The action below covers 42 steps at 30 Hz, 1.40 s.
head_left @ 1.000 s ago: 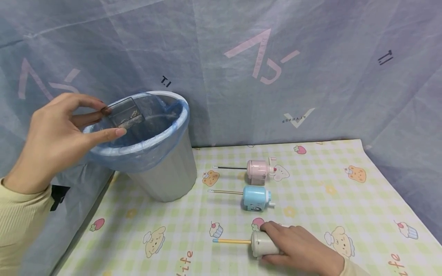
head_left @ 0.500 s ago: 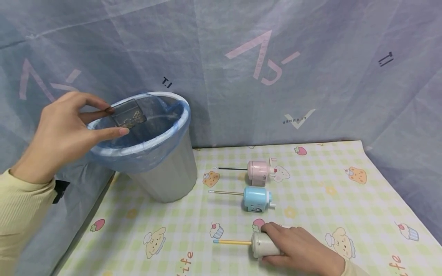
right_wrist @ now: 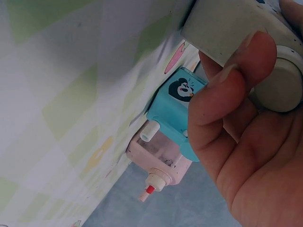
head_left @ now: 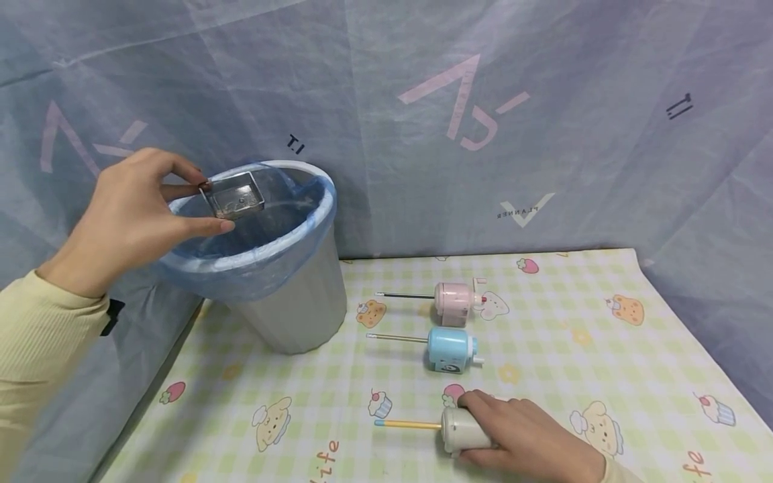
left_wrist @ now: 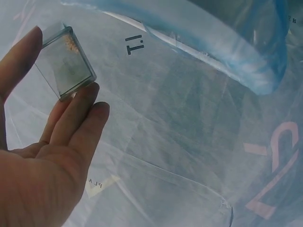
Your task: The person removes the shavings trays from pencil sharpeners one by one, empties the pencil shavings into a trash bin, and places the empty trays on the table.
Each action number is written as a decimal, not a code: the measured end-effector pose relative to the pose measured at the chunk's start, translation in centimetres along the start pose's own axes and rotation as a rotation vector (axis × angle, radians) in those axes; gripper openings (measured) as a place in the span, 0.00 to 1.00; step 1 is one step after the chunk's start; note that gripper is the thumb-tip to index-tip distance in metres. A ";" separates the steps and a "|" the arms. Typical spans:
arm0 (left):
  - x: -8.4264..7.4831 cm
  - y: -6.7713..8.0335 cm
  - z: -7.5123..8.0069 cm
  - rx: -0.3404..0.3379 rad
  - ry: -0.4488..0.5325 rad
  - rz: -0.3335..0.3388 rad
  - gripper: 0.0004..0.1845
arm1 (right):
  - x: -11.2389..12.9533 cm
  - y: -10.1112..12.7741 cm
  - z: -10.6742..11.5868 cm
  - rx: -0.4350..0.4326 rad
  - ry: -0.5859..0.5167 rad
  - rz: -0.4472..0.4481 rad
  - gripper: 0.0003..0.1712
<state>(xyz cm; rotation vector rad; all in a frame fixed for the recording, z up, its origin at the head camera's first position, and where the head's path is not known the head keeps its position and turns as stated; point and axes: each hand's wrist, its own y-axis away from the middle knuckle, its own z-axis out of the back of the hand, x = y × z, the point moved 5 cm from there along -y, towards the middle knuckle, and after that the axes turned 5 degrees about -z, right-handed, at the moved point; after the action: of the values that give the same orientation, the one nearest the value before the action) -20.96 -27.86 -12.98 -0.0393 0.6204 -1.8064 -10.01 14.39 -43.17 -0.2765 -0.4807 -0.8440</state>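
Over the mouth of the bin, my left hand pinches a small clear shavings drawer between thumb and fingertips. A few shavings show in the drawer, and tan crumbs sit in one corner of it in the left wrist view. On the table my right hand grips an off-white pencil sharpener that lies on its side. From its front a yellow pencil with a blue end sticks out to the left. In the right wrist view, curled fingers partly hide the sharpener's body.
Behind the off-white one lie a blue pencil sharpener and a pink pencil sharpener, each holding a pencil pointing left. A blue bag lines the bin. Fabric hangs behind the checked tablecloth.
My left hand has moved slightly right, and the drawer has turned so that its inside shows more to the head camera. My right hand and the sharpeners have stayed put.
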 end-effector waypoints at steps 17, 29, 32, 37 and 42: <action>-0.5 -0.7 0.1 0.031 -0.082 -0.064 0.38 | -0.2 0.0 0.0 -0.015 0.007 0.010 0.26; -0.4 -1.2 -0.1 0.005 -0.077 -0.169 0.32 | -0.1 0.0 0.0 -0.003 0.005 -0.010 0.26; -0.5 -1.3 0.0 0.001 -0.082 -0.183 0.31 | -0.1 0.0 0.1 0.004 0.001 -0.014 0.26; -0.7 -1.3 0.0 0.005 -0.091 -0.206 0.31 | 0.0 -0.1 0.1 0.018 -0.002 -0.022 0.26; -1.1 -1.4 -0.3 0.038 -0.139 -0.225 0.31 | -0.1 0.0 0.1 0.030 -0.022 -0.032 0.25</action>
<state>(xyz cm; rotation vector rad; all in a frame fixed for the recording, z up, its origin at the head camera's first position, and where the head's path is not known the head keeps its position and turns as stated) -21.94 -26.52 -12.37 -0.2145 0.4975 -2.0131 -10.06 14.49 -43.13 -0.2514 -0.5190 -0.8655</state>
